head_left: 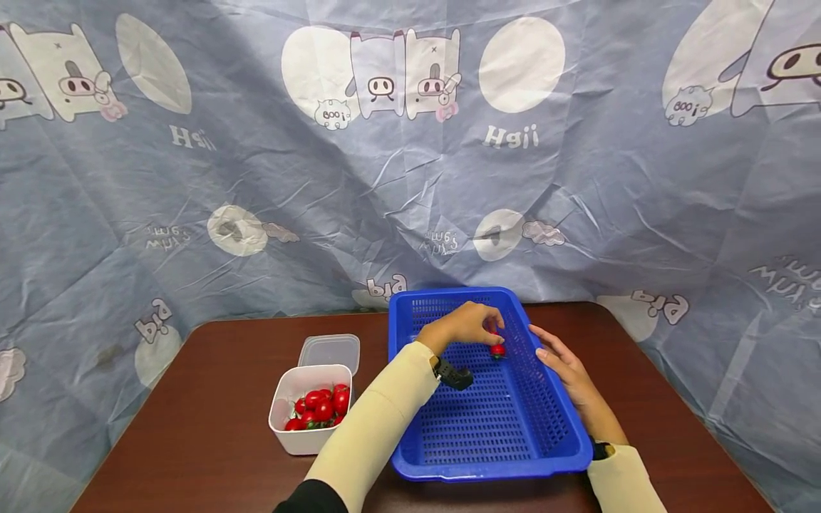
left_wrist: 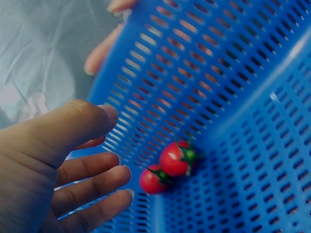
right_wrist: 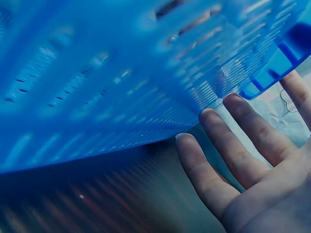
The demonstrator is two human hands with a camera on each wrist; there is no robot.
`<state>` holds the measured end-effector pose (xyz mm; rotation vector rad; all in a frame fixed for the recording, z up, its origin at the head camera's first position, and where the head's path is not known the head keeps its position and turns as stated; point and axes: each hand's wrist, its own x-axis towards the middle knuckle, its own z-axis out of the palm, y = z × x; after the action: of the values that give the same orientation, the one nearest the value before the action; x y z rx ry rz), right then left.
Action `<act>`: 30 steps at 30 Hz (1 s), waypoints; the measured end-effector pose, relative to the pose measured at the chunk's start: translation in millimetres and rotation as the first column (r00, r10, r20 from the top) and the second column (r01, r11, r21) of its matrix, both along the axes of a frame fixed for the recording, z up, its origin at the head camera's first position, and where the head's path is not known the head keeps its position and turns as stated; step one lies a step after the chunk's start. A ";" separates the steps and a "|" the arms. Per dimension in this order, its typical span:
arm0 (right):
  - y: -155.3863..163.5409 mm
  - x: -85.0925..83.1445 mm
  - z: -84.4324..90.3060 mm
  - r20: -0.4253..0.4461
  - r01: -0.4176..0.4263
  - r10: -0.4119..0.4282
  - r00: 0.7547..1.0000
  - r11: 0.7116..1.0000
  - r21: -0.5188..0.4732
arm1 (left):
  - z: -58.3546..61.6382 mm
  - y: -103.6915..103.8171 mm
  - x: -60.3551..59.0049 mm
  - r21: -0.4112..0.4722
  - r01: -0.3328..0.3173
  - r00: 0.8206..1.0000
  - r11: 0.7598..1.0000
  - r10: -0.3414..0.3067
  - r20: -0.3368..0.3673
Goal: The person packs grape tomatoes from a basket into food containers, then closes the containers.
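Observation:
A blue slotted basket [head_left: 489, 468] stands on a dark wooden table [head_left: 192, 434]. My left hand [head_left: 472, 325] reaches into its far part, fingers loosely bent, holding nothing. Two red cherry tomatoes [left_wrist: 176, 158] lie on the basket floor against the wall, just past that hand's fingertips [left_wrist: 127, 170]; in the head view one tomato [head_left: 497, 350] shows under the hand. My right hand [head_left: 560, 358] lies along the outside of the basket's right wall, and its fingers [right_wrist: 228, 131] are straight against the wall. A white tub [head_left: 286, 399] left of the basket holds several cherry tomatoes [head_left: 321, 408].
A clear lid [head_left: 330, 352] lies behind the white tub. A blue printed cloth [head_left: 410, 178] hangs as a backdrop right behind the table. The table's rounded far corners are near the basket's back edge, and bare tabletop lies to the left of the tub.

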<state>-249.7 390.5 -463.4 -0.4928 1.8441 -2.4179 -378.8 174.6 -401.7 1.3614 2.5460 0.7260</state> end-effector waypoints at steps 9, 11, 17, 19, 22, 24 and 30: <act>3.1 0.1 -0.9 -0.017 -0.001 0.001 1.000 1.000 -0.016 | -20.0 5.1 1.6 -0.142 -0.020 1.000 0.990 0.018 -0.017; 2.9 0.3 -0.4 -0.015 -0.004 0.004 1.000 1.000 -0.022 | -21.4 6.1 2.4 -0.162 -0.028 0.999 0.986 0.025 -0.021; 2.3 -1.0 0.5 -0.031 -0.014 0.013 0.999 1.000 -0.027 | -20.0 6.4 6.1 -0.212 -0.040 0.999 0.976 0.037 -0.017; 1.8 -1.5 0.3 -0.034 -0.005 0.005 0.999 1.000 -0.019 | -20.0 5.9 6.6 -0.236 -0.042 0.999 0.971 0.035 -0.032; 0.6 -2.5 -0.6 -0.042 -0.001 0.000 0.999 1.000 -0.009 | -21.2 5.5 6.5 -0.262 -0.041 0.999 0.964 0.032 -0.039; -0.2 -3.1 -1.2 -0.050 -0.007 0.007 0.999 1.000 -0.012 | -22.3 5.4 6.1 -0.273 -0.042 0.999 0.961 0.035 -0.032; -2.3 -4.4 -3.2 -0.045 0.004 -0.004 0.999 1.000 -0.008 | -26.5 6.4 6.5 -0.285 -0.029 1.000 0.958 0.026 -0.014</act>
<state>-254.1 388.2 -466.7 -0.5488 1.8556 -2.4368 -372.3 181.1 -428.2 1.2389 2.5583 0.3362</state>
